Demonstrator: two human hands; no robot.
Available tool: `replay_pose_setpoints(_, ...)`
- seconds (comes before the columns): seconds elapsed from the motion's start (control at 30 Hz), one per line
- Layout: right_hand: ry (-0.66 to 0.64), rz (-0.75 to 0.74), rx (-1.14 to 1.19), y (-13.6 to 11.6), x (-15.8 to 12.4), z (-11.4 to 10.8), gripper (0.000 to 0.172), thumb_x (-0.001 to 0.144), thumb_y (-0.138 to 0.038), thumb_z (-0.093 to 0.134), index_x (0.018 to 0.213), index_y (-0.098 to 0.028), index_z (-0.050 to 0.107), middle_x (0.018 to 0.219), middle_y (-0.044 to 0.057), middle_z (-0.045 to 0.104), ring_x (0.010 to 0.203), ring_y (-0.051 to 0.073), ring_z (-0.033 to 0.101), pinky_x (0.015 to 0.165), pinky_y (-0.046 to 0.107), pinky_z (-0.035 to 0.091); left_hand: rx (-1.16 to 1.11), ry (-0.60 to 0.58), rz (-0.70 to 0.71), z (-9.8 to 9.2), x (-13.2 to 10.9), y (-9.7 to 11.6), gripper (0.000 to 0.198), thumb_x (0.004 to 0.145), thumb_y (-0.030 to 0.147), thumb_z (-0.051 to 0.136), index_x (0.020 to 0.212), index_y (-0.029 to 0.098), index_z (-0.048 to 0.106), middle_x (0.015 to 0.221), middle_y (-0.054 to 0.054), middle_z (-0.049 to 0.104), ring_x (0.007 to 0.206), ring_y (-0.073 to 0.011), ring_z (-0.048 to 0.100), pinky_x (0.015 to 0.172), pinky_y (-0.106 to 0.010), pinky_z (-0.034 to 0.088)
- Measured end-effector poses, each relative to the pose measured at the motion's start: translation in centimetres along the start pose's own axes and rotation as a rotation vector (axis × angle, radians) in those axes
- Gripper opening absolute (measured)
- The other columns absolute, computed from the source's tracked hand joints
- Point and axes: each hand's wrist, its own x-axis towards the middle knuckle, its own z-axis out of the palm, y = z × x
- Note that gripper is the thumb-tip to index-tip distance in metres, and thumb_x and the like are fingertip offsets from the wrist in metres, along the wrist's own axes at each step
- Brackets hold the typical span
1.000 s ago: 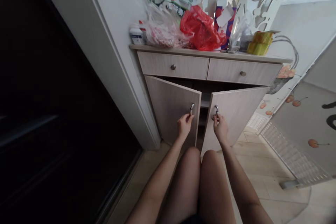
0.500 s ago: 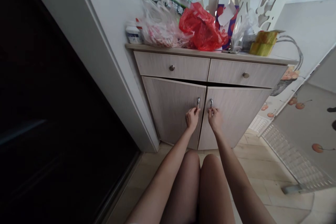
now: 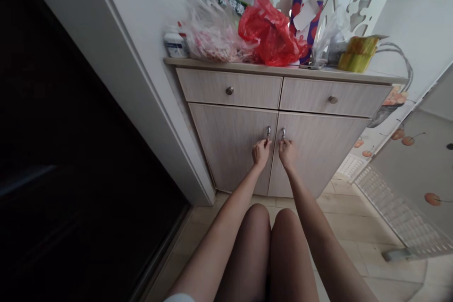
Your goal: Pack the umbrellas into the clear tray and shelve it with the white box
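Two pale wood-grain cabinet doors meet at a narrow middle seam and sit flush with the cabinet front. My left hand (image 3: 261, 152) is closed on the lower part of the metal handle (image 3: 269, 130) of the left door (image 3: 230, 146). On the right door (image 3: 318, 151), my right hand (image 3: 288, 153) pinches the lower end of the matching handle (image 3: 283, 132). Both handles' upper curves show above my fingers. Over the doors are two shut drawers, the left drawer (image 3: 255, 90) and the right drawer (image 3: 307, 96), each with a round knob.
On the cabinet top (image 3: 212, 66) stand a white bottle (image 3: 175, 45), a clear plastic bag (image 3: 212, 33), a red plastic bag (image 3: 271, 33), a purple box (image 3: 313, 33) and a yellow package (image 3: 358, 54). A dark doorway (image 3: 71, 174) lies left. My knees (image 3: 260, 219) are close to the doors.
Both doors have swung inward from slightly ajar to shut, and the dark gap under the drawers is gone. My hands moved forward with the handles.
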Motion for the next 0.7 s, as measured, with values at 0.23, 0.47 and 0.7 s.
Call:
replay_pose_setpoints(0.23,-0.012,0.025,0.057,-0.2,1.2,0.6,0.045,0.1,-0.041,0.036,0.114,-0.017,0.071,0.104,0.014,0.065,0.084,0.021,0.063,0.077,0.032,0.045,0.048,-0.047,-0.002,0.4,1.4,-0.1,0.022,0.095,0.032,0.059,0.093,0.016,0.074,0.093,-0.011,0.075,0.082,-0.0198,0.067,0.075,-0.027,0.044)
replay_pose_setpoints(0.47,0.032,0.037,0.11,-0.1,1.8,1.5,0.043,0.098,-0.04,0.038,0.109,-0.017,0.072,0.1,0.013,0.067,0.082,0.019,0.062,0.077,0.031,0.046,0.066,-0.081,0.018,0.7,2.0,-0.4,0.021,0.095,0.031,0.058,0.093,0.015,0.072,0.093,-0.012,0.074,0.082,-0.02,0.066,0.074,-0.027,0.043)
replay_pose_setpoints(0.7,-0.071,0.085,0.153,-0.3,1.7,0.2,0.045,0.098,-0.045,0.04,0.115,-0.014,0.067,0.103,0.013,0.068,0.09,0.021,0.064,0.081,0.033,0.045,0.074,-0.204,0.025,-0.6,3.0,0.8,0.014,0.092,0.025,0.061,0.092,0.014,0.068,0.095,-0.014,0.072,0.089,-0.022,0.066,0.081,-0.029,0.045)
